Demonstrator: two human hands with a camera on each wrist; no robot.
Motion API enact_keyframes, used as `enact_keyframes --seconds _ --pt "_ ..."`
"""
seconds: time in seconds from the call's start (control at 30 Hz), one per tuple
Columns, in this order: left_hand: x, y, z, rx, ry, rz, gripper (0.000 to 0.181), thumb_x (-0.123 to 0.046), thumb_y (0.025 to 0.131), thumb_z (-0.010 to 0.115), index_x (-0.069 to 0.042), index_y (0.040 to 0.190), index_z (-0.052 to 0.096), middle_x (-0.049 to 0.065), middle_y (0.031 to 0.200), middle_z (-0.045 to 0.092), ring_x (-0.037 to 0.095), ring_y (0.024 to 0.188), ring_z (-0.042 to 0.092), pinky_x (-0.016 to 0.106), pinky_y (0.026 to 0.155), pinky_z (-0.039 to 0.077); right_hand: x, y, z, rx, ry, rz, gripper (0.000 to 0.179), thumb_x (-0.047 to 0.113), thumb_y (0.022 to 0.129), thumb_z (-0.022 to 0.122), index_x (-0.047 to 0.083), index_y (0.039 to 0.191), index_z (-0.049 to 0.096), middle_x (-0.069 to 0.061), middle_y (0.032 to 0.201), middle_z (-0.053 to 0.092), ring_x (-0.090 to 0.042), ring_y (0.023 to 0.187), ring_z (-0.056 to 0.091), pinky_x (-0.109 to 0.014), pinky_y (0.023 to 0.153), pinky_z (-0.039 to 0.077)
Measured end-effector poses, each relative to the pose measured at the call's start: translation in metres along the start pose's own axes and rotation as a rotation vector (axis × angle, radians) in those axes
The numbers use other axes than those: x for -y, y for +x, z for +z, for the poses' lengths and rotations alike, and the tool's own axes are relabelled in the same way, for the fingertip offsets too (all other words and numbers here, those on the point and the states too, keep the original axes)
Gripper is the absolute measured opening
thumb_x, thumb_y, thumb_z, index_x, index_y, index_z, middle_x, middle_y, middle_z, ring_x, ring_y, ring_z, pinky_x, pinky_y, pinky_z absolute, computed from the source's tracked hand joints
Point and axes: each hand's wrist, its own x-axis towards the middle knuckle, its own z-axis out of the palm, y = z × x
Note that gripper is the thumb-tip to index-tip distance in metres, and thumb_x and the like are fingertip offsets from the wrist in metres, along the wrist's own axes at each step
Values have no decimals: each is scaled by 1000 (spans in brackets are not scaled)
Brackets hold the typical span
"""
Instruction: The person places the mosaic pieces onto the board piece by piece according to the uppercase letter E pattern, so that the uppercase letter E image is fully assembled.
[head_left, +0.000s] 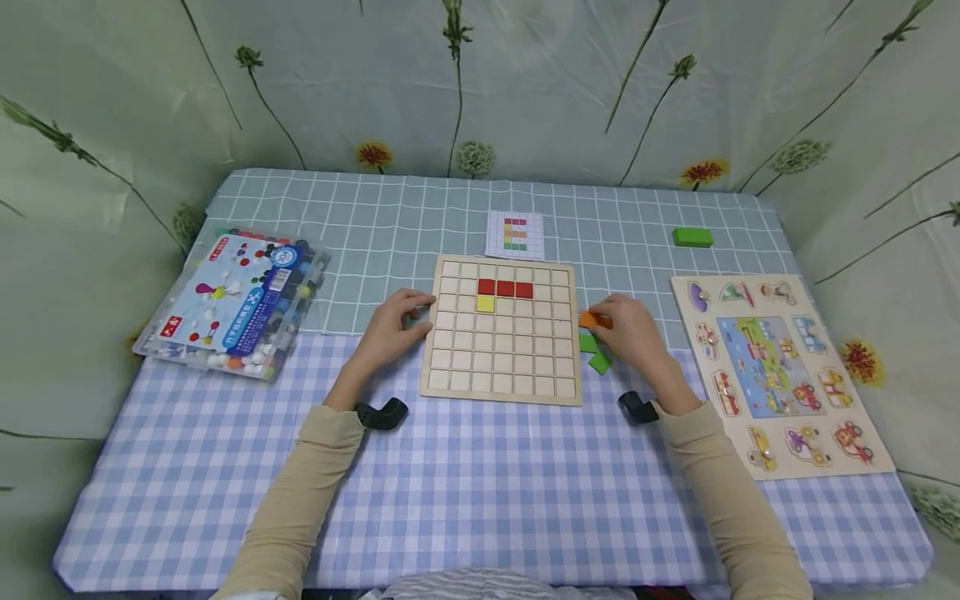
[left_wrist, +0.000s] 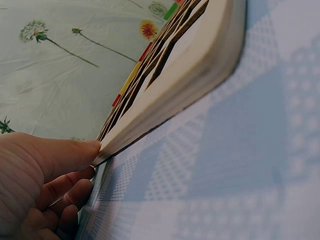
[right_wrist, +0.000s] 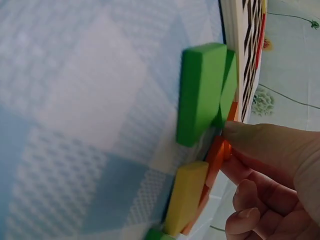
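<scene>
A wooden grid board (head_left: 502, 398) lies mid-table, with three red tiles (head_left: 506, 289) in a row and a yellow tile (head_left: 486, 303) below the leftmost. My left hand (head_left: 387, 332) is at the board's left edge, thumb and index finger apart, the thumb tip touching the side in the left wrist view. Right of the board, my right hand (head_left: 632, 332) pinches an orange tile (head_left: 587, 319) between thumb and index finger. Two green tiles (head_left: 588, 342) lie just below it. The right wrist view also shows a yellow block (right_wrist: 186, 197) and more orange pieces (right_wrist: 215, 157) beside the fingers.
A pattern card (head_left: 495, 237) lies behind the board. On the left sits a clear case (head_left: 262, 367) of molecular model parts. A wooden picture puzzle (head_left: 686, 312) and a green block (head_left: 692, 237) occupy the right side. Black wrist devices (head_left: 384, 414) show at both wrists.
</scene>
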Motion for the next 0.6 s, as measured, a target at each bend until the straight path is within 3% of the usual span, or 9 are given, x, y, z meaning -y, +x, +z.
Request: enact_keyframes --seconds 0.33,0.6 --pt "-1 -1 0 -1 2 -4 39 -7 85 66 0 123 59 17 122 57 28 93 55 38 76 43 9 5 -5 -71 5 -51 26 7 82 68 -5 105 69 -21 99 66 -33 87 62 -43 73 51" --pt "-1 0 0 0 7 8 39 -7 85 66 1 123 59 17 121 57 28 92 55 38 76 43 33 15 -2 -41 26 -89 27 11 83 69 -4 106 69 -20 102 67 -33 94 62 -43 80 51"
